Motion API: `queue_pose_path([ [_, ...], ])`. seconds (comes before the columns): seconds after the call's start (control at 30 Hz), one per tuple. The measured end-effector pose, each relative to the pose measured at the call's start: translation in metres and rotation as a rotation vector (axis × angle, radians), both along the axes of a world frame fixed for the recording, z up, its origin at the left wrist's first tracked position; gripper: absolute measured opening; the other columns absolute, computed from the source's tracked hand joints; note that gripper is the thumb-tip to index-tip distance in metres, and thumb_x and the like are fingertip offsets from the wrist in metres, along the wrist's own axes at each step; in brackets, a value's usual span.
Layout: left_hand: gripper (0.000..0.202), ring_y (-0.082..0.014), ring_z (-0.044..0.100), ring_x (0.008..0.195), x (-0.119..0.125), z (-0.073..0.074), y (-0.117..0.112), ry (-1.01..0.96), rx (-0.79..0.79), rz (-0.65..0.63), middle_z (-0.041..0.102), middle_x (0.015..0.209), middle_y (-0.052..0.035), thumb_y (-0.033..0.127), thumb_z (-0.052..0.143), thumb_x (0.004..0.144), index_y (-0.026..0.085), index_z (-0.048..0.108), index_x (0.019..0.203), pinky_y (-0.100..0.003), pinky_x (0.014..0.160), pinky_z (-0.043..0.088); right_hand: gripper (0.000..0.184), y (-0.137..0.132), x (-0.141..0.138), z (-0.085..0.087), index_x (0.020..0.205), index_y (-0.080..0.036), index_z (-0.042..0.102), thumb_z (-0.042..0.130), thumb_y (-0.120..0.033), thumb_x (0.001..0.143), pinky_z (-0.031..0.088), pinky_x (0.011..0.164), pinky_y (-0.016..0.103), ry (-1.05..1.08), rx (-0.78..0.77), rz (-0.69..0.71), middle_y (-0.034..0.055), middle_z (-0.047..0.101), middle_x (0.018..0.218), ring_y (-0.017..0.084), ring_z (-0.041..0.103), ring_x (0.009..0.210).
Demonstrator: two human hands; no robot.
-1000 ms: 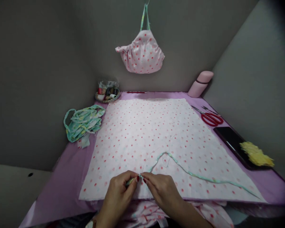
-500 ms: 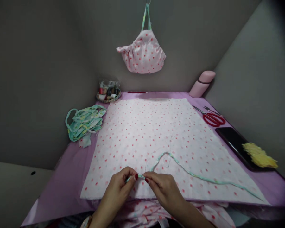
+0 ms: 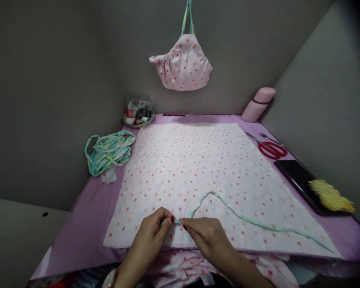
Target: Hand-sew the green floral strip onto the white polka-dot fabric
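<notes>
While both hands pinch a mint-green fabric strip [image 3: 243,218], they sit closer together than a moment ago.

Left of the left hand [image 3: 147,240], past the sheet's edge, lilac cloth [image 3: 84,224] runs to a coiled bundle of strips [image 3: 108,154]. The left hand's fingers curl closed on the strip's end; the right hand [image 3: 208,240], just beside it, nips the strip between thumb and fingers. From there the strip snakes rightward across a polka-dot fabric sheet [image 3: 180,168] to its corner. Well beyond the right hand lie red-handled scissors [image 3: 271,150] and a black phone [image 3: 297,178]. The sheet's near edge runs just below both hands.
</notes>
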State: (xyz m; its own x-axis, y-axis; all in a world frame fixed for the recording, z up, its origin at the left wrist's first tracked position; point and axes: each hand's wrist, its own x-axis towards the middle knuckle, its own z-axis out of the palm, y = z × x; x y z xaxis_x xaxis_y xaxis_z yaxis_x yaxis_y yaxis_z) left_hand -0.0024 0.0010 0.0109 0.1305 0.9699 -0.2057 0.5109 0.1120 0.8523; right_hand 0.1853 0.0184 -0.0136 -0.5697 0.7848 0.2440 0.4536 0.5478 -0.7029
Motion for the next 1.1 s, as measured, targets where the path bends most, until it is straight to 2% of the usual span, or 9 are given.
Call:
queue_pose_path([
  [0.1,0.021,-0.0142,0.054,0.062,0.001,0.001,-0.003,0.089,0.053,-0.010,0.058,0.066,0.0013,0.026,0.039,0.090,0.019,0.055,0.079,-0.023,0.058,0.040,0.032,-0.001,0.000,-0.003,0.106,-0.023,0.066,0.038,-0.018,0.090,0.048,0.061,0.025,-0.023,0.044,-0.004,0.0043,0.072,0.081,0.017,0.067,0.068],
  [0.27,0.023,-0.0176,0.061,0.066,0.004,-0.008,-0.012,0.306,0.264,-0.057,0.063,0.074,-0.0041,0.023,0.037,0.091,0.017,0.058,0.084,-0.027,0.062,0.043,0.030,-0.003,-0.001,-0.003,0.097,-0.021,0.065,0.036,-0.019,0.091,0.046,0.060,0.026,-0.107,0.067,-0.008,0.0050,0.071,0.078,0.019,0.067,0.068],
  [0.43,0.022,-0.0179,0.064,0.069,0.013,-0.014,-0.020,0.217,0.346,0.000,0.066,0.074,-0.0046,0.023,0.041,0.090,0.017,0.061,0.083,-0.027,0.065,0.044,0.029,-0.006,-0.006,-0.003,0.093,-0.019,0.063,0.033,-0.019,0.092,0.044,0.061,0.026,-0.116,0.066,-0.056,0.0060,0.069,0.076,0.019,0.065,0.067],
  [0.53,0.021,-0.0168,0.062,0.069,0.019,-0.011,-0.019,0.017,0.232,0.111,0.066,0.074,-0.0036,0.028,0.046,0.087,0.017,0.063,0.079,-0.025,0.065,0.043,0.028,-0.009,-0.009,-0.004,0.091,-0.017,0.061,0.033,-0.021,0.093,0.043,0.059,0.025,-0.073,0.024,-0.115,0.0060,0.067,0.073,0.017,0.064,0.064],
  [0.63,0.023,-0.0130,0.055,0.058,0.023,-0.011,-0.011,-0.288,-0.014,0.280,0.062,0.063,0.0001,0.037,0.055,0.081,0.017,0.062,0.071,-0.022,0.054,0.040,0.027,-0.011,-0.013,-0.002,0.088,-0.017,0.059,0.033,-0.023,0.094,0.040,0.057,0.024,0.011,-0.026,-0.163,0.0049,0.065,0.069,0.016,0.062,0.060],
  [0.77,0.030,-0.0095,0.048,0.050,0.022,-0.017,-0.001,-0.646,-0.256,0.382,0.059,0.057,0.0033,0.042,0.069,0.067,0.015,0.064,0.079,-0.019,0.049,0.035,0.025,-0.010,-0.018,0.004,0.085,-0.018,0.057,0.034,-0.023,0.093,0.038,0.058,0.024,0.088,-0.080,-0.182,0.0040,0.062,0.070,0.015,0.059,0.061],
  [0.87,0.032,-0.0105,0.052,0.054,0.020,-0.020,0.001,-0.701,-0.320,0.364,0.061,0.058,0.0019,0.041,0.072,0.065,0.013,0.067,0.081,-0.019,0.053,0.037,0.016,-0.007,-0.019,0.008,0.088,-0.019,0.053,0.038,-0.024,0.092,0.034,0.053,0.023,0.174,-0.183,-0.191,-0.0004,0.056,0.062,0.013,0.052,0.054],
  [0.97,0.034,-0.0090,0.049,0.049,0.019,-0.022,0.000,-0.716,-0.336,0.406,0.061,0.055,0.0030,0.043,0.073,0.065,0.014,0.067,0.081,-0.018,0.049,0.034,0.011,-0.004,-0.020,0.011,0.098,-0.019,0.047,0.040,-0.025,0.091,0.031,0.050,0.023,0.263,-0.295,-0.181,-0.0054,0.047,0.055,0.012,0.044,0.050],
  [1.1,0.036,-0.0094,0.049,0.046,0.022,-0.024,-0.001,-0.772,-0.354,0.435,0.059,0.052,0.0035,0.046,0.075,0.061,0.014,0.067,0.078,-0.018,0.047,0.033,0.012,-0.004,-0.025,0.011,0.101,-0.020,0.043,0.039,-0.027,0.092,0.032,0.051,0.023,0.350,-0.372,-0.174,-0.0055,0.045,0.058,0.012,0.042,0.053],
])
